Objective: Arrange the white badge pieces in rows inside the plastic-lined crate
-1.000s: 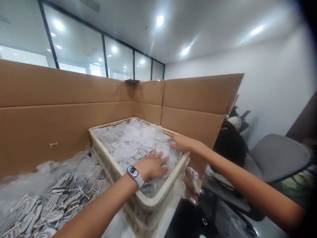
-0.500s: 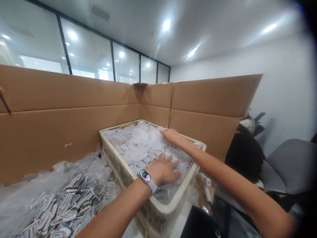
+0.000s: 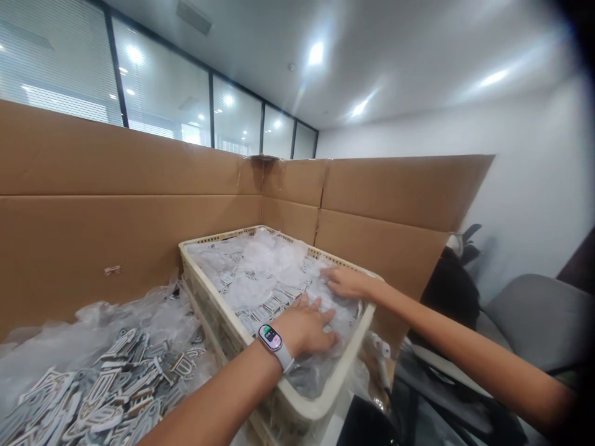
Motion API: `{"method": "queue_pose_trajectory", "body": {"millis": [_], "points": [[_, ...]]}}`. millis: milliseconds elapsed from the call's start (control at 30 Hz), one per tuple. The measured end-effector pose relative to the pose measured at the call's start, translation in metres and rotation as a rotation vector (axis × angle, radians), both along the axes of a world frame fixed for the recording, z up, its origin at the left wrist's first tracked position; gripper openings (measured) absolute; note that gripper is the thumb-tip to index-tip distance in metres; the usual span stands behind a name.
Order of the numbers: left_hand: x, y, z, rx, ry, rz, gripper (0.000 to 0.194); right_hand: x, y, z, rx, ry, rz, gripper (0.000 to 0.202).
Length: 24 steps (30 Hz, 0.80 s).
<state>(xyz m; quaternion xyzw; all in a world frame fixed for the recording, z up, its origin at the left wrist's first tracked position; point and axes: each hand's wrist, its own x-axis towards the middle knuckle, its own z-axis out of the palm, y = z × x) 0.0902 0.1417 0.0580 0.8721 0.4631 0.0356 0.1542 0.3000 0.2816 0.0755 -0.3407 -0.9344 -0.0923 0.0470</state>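
Note:
A cream plastic crate holds crumpled clear plastic film over many flat grey and white pieces. My left hand, with a smartwatch at the wrist, lies on the film at the near end of the crate, its fingers spread and holding nothing. Near the crate's right side, my right hand rests on the film with its fingertips pointing left and bent; whether it pinches any film is hard to make out.
Cardboard walls stand behind and to the right of the crate. A loose pile of similar pieces on plastic film lies at the lower left. At the right are a grey chair and a dark object.
My right hand has moved right and toward me from the crate's far part. My left hand stays spread on the film. The view has shifted slightly.

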Motion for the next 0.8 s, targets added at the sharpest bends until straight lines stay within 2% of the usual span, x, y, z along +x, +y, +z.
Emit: {"method": "queue_pose_trajectory", "body": {"millis": [100,200,300,500,600,700,800], "points": [[0.000,0.000,0.000,0.003,-0.011,-0.003,0.079,0.008,0.003,0.006,-0.089,0.133,-0.063,0.044],[0.000,0.001,-0.002,0.012,-0.022,0.002,0.078,0.009,0.013,0.010,-0.083,0.259,-0.060,0.051],[0.000,0.002,-0.003,0.013,-0.023,0.012,0.076,0.005,0.026,0.001,-0.127,0.194,-0.014,0.057],[0.002,0.002,-0.001,-0.015,0.012,0.010,0.076,-0.002,0.042,-0.025,-0.298,0.028,-0.134,0.063],[0.003,0.002,-0.003,-0.012,0.017,0.011,0.072,-0.002,0.047,-0.031,-0.313,0.041,-0.125,0.066],[0.004,0.002,-0.006,0.064,-0.016,0.019,0.067,-0.002,0.052,-0.035,-0.291,0.061,-0.100,0.064],[0.004,0.003,-0.004,0.202,-0.110,0.047,0.061,-0.006,0.051,-0.030,-0.283,0.065,-0.093,0.060]]}}
